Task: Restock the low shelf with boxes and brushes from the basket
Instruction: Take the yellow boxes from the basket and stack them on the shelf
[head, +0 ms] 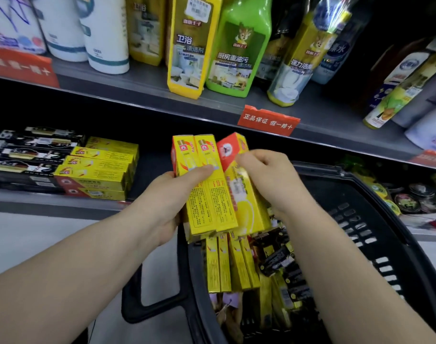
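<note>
Illumination: bright, diffuse, from overhead. Focus: sharp at centre on the yellow boxes [207,189]. Shadow: deep beneath the upper shelf [212,105], 9 to 12 o'clock, and in the recess at 2 o'clock. Glare: streaks on the wrapped bottle [332,13] at 1 o'clock. Blur: white bottles [105,33] at 11 o'clock are smeared. Distortion: shelf edges bow toward the periphery.

We count three held boxes [207,194] at centre, four basket boxes [233,264] at six o'clock, at least five shelf boxes [98,167] at nine o'clock, one basket [360,219], one left hand [162,194] and one right hand [269,177].
</note>
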